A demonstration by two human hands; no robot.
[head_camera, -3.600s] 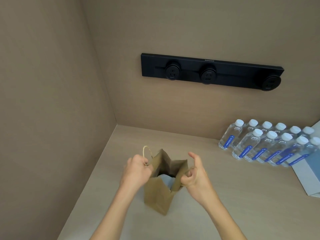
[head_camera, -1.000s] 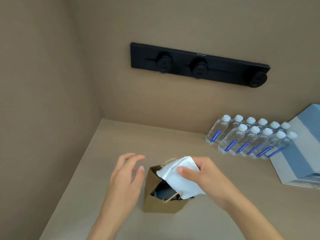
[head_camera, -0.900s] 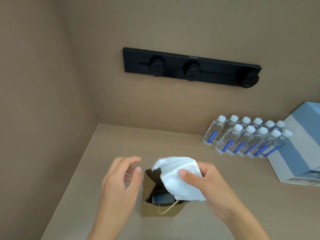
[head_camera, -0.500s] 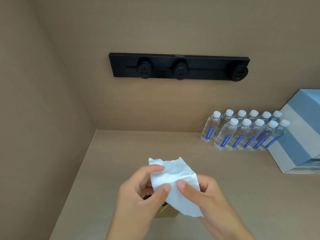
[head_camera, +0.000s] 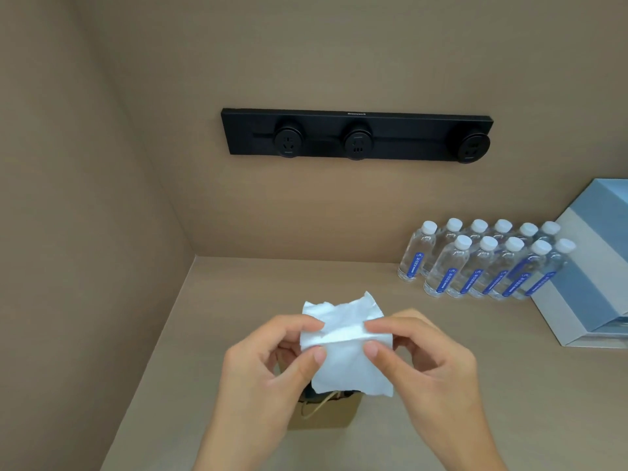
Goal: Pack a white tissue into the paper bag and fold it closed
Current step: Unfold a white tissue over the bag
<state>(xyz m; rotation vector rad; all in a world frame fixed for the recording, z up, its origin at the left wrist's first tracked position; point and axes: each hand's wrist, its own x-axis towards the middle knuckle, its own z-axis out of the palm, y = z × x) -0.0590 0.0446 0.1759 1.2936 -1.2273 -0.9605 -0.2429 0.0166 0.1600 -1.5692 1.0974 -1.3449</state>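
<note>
both hands pinch the white tissue [head_camera: 346, 338] between thumb and forefinger: left hand [head_camera: 268, 372] on its left edge, right hand [head_camera: 428, 365] on its right edge. tissue held up off the counter [head_camera: 441, 334], creased across the middle along the pinch line, lower half hanging. paper bag [head_camera: 326, 411] stands on the counter directly below the tissue, mostly hidden by it and the hands; mouth open, one cord handle showing. water bottles [head_camera: 482, 263] in two rows at back right, touching a blue and white box [head_camera: 598, 266]. black socket strip [head_camera: 356, 136] on the wall.
</note>
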